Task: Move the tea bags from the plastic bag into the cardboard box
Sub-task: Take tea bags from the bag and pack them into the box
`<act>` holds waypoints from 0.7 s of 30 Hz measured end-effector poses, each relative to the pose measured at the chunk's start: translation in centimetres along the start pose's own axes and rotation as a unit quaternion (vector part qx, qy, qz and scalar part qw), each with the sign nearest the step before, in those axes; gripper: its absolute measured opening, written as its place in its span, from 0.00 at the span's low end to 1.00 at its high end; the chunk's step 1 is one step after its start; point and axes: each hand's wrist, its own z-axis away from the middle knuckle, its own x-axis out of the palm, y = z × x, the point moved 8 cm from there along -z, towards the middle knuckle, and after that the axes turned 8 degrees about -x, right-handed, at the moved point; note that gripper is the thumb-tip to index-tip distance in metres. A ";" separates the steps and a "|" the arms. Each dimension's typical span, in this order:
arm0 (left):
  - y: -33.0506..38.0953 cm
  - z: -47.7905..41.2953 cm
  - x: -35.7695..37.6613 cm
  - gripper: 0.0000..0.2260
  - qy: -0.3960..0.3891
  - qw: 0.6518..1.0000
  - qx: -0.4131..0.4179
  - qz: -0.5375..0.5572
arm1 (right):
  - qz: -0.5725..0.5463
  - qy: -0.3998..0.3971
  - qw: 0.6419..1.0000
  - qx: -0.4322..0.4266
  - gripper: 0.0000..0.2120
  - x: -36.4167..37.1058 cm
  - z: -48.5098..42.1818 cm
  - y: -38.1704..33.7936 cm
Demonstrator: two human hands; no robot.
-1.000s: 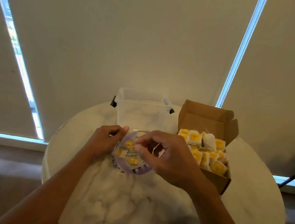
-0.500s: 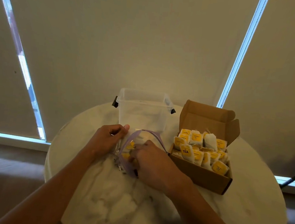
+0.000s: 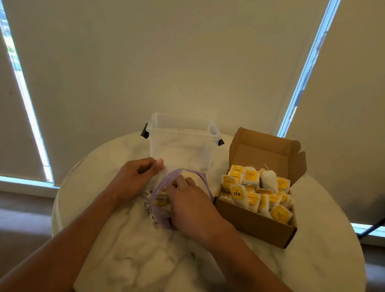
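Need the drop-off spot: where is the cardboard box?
In the head view, the cardboard box sits on the table's right, beside the right hand and plastic bag.

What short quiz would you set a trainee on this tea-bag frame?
1. True or false: the right hand reaches into the purple-rimmed clear plastic bag.
2. The open brown cardboard box sits on which side of that bag? A) left B) right C) nearer the person
3. What word shows on a yellow-labelled tea bag at the box's front left?
Key: 1 true; 2 B; 3 TEA.
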 end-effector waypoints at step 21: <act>-1.5 -0.7 -0.6 0.19 0.013 1.000 -0.013 -0.003 | -0.301 0.131 0.942 0.070 0.07 -4.8 4.0 3.1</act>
